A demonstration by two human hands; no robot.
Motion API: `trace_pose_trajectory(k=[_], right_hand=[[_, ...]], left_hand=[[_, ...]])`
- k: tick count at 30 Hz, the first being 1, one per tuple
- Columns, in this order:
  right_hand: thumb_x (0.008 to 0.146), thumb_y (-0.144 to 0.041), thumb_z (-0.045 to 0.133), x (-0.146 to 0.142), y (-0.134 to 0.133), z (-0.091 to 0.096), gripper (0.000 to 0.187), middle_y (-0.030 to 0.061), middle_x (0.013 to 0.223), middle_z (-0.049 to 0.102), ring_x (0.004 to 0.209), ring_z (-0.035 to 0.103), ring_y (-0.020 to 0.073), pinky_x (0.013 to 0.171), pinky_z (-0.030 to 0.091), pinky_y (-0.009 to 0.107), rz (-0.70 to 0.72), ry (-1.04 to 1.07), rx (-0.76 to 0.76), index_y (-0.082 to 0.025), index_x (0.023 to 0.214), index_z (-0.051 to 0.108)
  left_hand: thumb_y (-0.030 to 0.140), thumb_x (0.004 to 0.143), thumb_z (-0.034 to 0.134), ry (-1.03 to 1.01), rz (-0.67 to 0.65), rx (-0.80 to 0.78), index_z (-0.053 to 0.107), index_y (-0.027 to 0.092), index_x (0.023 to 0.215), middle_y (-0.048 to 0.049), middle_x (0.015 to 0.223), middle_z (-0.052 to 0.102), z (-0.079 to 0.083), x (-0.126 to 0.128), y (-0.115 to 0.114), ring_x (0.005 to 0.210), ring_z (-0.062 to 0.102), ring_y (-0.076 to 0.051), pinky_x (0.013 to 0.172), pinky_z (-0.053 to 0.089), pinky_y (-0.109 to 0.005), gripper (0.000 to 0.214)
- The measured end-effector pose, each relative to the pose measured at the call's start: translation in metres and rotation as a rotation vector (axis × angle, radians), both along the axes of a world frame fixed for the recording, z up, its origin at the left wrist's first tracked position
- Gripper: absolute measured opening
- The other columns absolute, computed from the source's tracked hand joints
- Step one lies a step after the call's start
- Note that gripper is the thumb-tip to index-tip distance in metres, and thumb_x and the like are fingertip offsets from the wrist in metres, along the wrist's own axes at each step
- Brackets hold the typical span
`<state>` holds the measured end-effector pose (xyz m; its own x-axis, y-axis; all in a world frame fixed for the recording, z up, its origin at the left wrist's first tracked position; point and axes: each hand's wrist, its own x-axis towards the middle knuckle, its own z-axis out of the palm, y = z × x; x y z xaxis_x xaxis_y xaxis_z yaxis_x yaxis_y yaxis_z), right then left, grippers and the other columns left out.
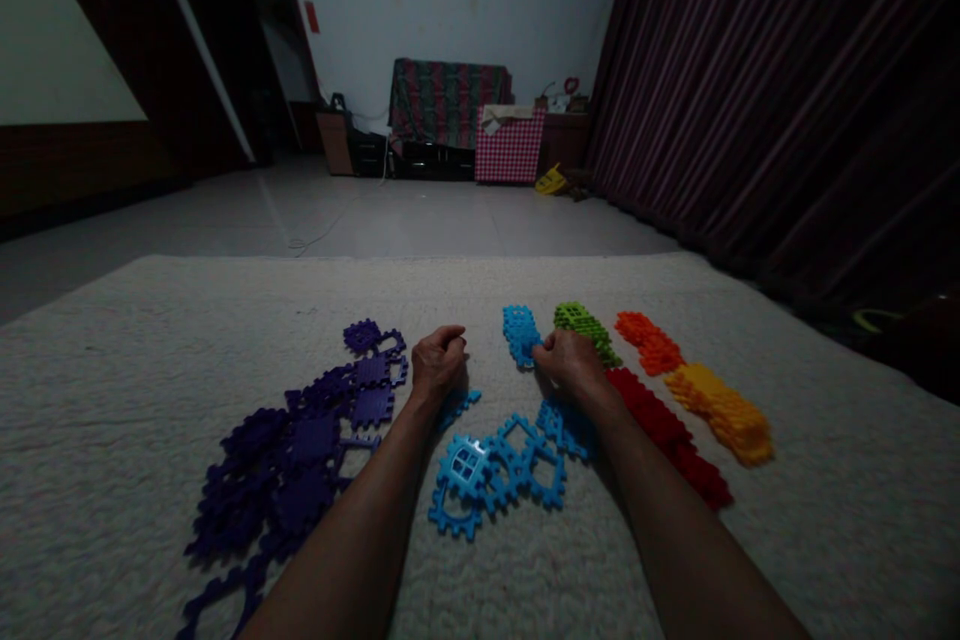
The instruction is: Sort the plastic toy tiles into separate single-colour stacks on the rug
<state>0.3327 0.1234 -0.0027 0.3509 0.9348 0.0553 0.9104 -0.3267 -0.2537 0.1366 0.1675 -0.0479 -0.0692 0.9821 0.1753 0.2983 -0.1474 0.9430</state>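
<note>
Fingers [546, 348] of my right hand [574, 362] are together at the light-blue stack [519, 330], my left hand [439, 360] curled beside loose pieces!
Whether the right has a piece pinched, I can't tell; the left is folded in, its inside hidden. Careful now: a sideways nudge could make this leaning stack slide apart, and my right wrist sits so near the green stack [589, 332] and red stack [667, 430] that a careless swing might scatter either. Below, between my forearms, the loose blue pieces [525, 450] overlap, so lifting one could drag its neighbours by the teeth. And the stack itself: bright blue, tooth-edged squares, layered aslant on the pale cover [540, 580], just left of the green.
</note>
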Motion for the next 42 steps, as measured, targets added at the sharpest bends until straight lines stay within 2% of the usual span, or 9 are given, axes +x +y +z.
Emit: trace_pose_trajectory(k=[7, 15, 22, 30, 35, 38, 40, 42], right_hand=[[0.083, -0.029, 0.055, -0.002, 0.002, -0.001, 0.028, 0.0165, 0.094, 0.076, 0.092, 0.072, 0.0242, 0.071, 0.045, 0.026, 0.007, -0.036, -0.02, -0.014, 0.089, 0.077], [0.083, -0.029, 0.054, -0.003, 0.0, -0.001, 0.028, 0.0185, 0.094, 0.076, 0.093, 0.072, 0.0258, 0.072, 0.046, 0.028, 0.008, -0.042, -0.018, -0.014, 0.088, 0.077], [0.084, -0.03, 0.054, -0.002, 0.002, -0.005, 0.029, 0.0193, 0.097, 0.076, 0.093, 0.072, 0.0267, 0.074, 0.048, 0.029, -0.002, -0.04, 0.005, -0.014, 0.092, 0.077], [0.085, -0.031, 0.054, -0.001, 0.003, -0.006, 0.03, 0.0205, 0.093, 0.076, 0.091, 0.072, 0.0272, 0.074, 0.048, 0.029, 0.018, -0.054, 0.011, -0.013, 0.087, 0.077], [0.088, -0.037, 0.053, -0.003, -0.001, 0.003, 0.035, 0.0206, 0.087, 0.075, 0.085, 0.072, 0.0266, 0.071, 0.047, 0.03, 0.014, -0.02, -0.03, -0.012, 0.081, 0.077], [0.09, -0.041, 0.053, -0.009, -0.007, 0.016, 0.037, 0.0209, 0.09, 0.075, 0.088, 0.071, 0.0271, 0.07, 0.047, 0.03, -0.009, -0.028, -0.03, -0.012, 0.086, 0.076], [0.09, -0.037, 0.054, -0.015, -0.01, 0.023, 0.033, 0.0183, 0.093, 0.075, 0.088, 0.07, 0.0254, 0.071, 0.046, 0.029, 0.038, -0.035, 0.022, -0.013, 0.092, 0.076], [0.089, -0.032, 0.056, -0.024, -0.012, 0.026, 0.026, 0.0135, 0.092, 0.076, 0.085, 0.07, 0.0218, 0.071, 0.045, 0.027, 0.182, 0.005, 0.063, -0.015, 0.094, 0.076]], left_hand=[[0.015, 0.078, 0.058, -0.015, 0.012, -0.01, 0.077, 0.016, 0.098, -0.0035, 0.082, 0.077, 0.006, 0.002, -0.003, 0.071, 0.071, -0.016, 0.069, 0.054, -0.024, 0.027], [0.016, 0.077, 0.06, 0.04, 0.019, 0.021, 0.077, 0.016, 0.097, -0.0041, 0.082, 0.077, 0.003, 0.001, -0.001, 0.078, 0.071, -0.018, 0.073, 0.053, -0.025, 0.026], [0.017, 0.077, 0.058, 0.023, 0.019, -0.001, 0.077, 0.017, 0.097, -0.0037, 0.082, 0.077, 0.004, 0.002, -0.002, 0.077, 0.071, -0.018, 0.072, 0.054, -0.025, 0.027], [0.018, 0.076, 0.059, 0.022, 0.021, 0.031, 0.077, 0.017, 0.094, -0.0041, 0.08, 0.077, 0.002, 0.001, -0.001, 0.077, 0.071, -0.019, 0.074, 0.054, -0.027, 0.026], [0.019, 0.076, 0.058, -0.042, 0.006, 0.004, 0.077, 0.019, 0.093, -0.003, 0.076, 0.076, 0.001, 0.002, -0.001, 0.072, 0.071, -0.018, 0.071, 0.055, -0.026, 0.026], [0.019, 0.073, 0.058, -0.128, 0.014, -0.006, 0.077, 0.018, 0.091, -0.0027, 0.075, 0.074, -0.002, 0.002, 0.001, 0.067, 0.069, -0.016, 0.066, 0.055, -0.026, 0.026], [0.02, 0.071, 0.058, -0.23, 0.014, -0.018, 0.076, 0.018, 0.09, -0.0029, 0.074, 0.073, -0.005, 0.002, 0.003, 0.064, 0.067, -0.016, 0.062, 0.055, -0.026, 0.027], [0.023, 0.068, 0.059, -0.356, 0.022, -0.031, 0.075, 0.016, 0.089, -0.0031, 0.072, 0.071, -0.008, 0.002, 0.007, 0.062, 0.066, -0.015, 0.058, 0.055, -0.026, 0.027]])
